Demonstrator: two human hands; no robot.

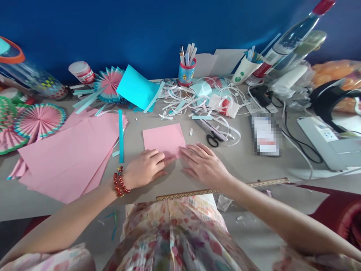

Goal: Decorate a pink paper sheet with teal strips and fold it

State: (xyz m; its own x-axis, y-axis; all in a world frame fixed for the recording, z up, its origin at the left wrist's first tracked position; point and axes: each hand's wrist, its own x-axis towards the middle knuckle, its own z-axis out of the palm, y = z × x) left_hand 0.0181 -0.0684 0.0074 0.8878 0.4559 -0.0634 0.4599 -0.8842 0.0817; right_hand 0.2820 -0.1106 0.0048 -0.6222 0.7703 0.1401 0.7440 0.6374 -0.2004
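A small pink paper sheet [163,138] lies flat on the grey table [242,165] in front of me. My left hand [145,168], with a red bead bracelet at the wrist, rests on the sheet's near edge with its fingers curled and pressed down on the paper. My right hand [203,162] lies beside it, fingers stretched flat, its fingertips on the sheet's near right corner. Both hands meet at the paper's near edge.
Large pink sheets [67,158] and a turquoise strip [121,135] lie to the left, with folded paper fans [39,121] beyond. Scissors [211,132], white paper strips [180,101], a pen cup [186,72], a turquoise sheet [137,88], a phone [266,134], cables and bottles fill the back and right.
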